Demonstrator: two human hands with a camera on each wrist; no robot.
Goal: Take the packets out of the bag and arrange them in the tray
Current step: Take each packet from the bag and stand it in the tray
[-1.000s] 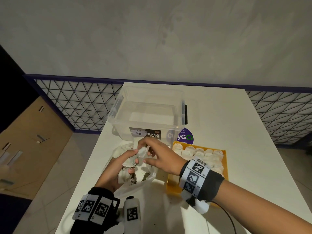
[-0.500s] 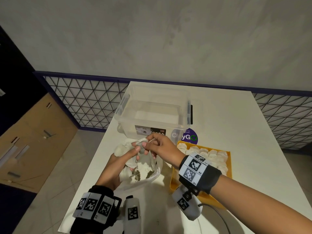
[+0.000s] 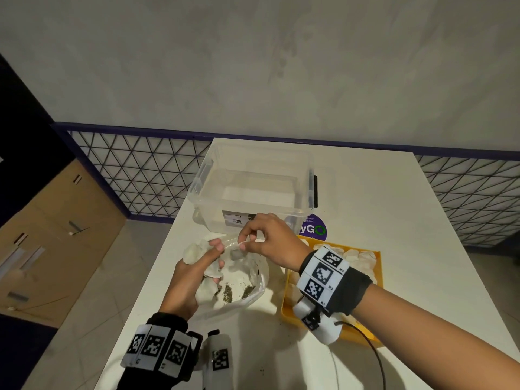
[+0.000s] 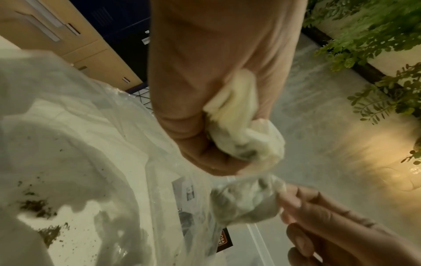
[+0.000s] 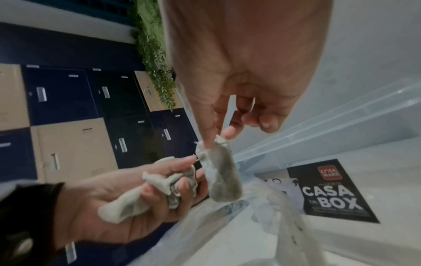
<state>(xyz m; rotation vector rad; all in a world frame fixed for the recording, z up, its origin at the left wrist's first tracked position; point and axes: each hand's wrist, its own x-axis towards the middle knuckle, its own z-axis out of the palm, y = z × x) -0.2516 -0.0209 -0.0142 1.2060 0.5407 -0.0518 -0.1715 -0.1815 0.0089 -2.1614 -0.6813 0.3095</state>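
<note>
A clear plastic bag lies open on the white table, with dark crumbs inside it. My left hand is over the bag and grips a bunch of small white packets. Just beside it, my right hand pinches one white packet by its top edge between thumb and forefinger, so the packet hangs free above the bag. In the left wrist view that packet hangs just below the left hand's bunch. The yellow tray to the right holds rows of white packets, partly hidden by my right wrist.
A clear storage box with a dark label stands just behind the bag. A purple round sticker lies between the box and the tray. The table's left edge runs close to the bag. A cable trails from my right wrist.
My right hand has drawn one packet up and away from the bunch in my left hand. Both hands have risen slightly above the bag.
</note>
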